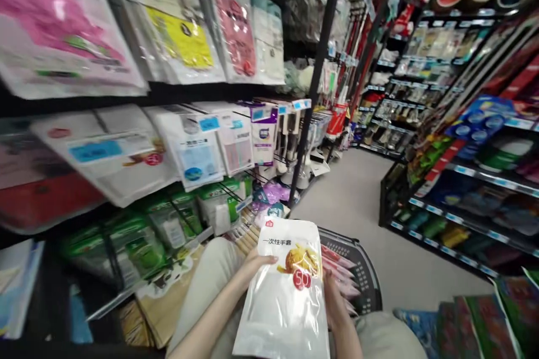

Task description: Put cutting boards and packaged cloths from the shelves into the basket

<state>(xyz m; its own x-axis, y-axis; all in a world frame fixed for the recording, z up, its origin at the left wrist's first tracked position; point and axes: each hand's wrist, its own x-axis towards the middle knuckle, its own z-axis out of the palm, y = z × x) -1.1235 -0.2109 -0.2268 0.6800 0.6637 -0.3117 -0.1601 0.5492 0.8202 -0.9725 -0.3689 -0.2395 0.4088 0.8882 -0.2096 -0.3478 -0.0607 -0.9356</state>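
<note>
Head view: disposable-glove packet (287,297) held before you, printed face toward you.
Your left grip (255,269) pinches its left edge, thumb on the front; your right grip (334,303) clasps the right edge. Its long axis runs away from you; the black basket (368,277) sits nearer your right.

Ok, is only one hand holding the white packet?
No, the left hand grips one side of the white packet while the right hand holds the opposite side.
</note>
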